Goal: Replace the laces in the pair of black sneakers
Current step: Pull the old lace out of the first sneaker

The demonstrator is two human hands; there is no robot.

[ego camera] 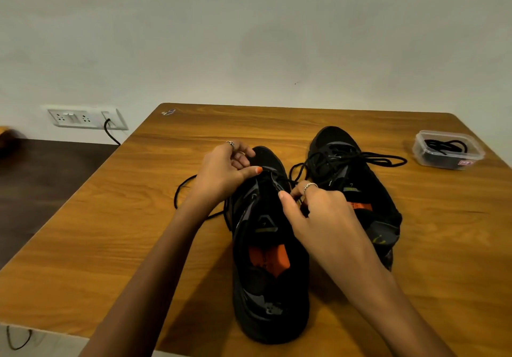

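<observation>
Two black sneakers stand side by side on the wooden table (110,232), toes pointing away from me. The left sneaker (266,287) has an orange insole and its black lace (182,190) trails off in a loop to the left. My left hand (224,171) pinches the lace near the toe end of the eyelets. My right hand (315,207) pinches the lace on the right side of the same sneaker's tongue. The right sneaker (360,190) is still laced, with loose loops spread to the right.
A clear plastic box (448,150) holding black laces sits at the table's far right. A white wall socket (86,118) with a black cable is on the wall to the left. A dark floor lies beyond the table's left edge.
</observation>
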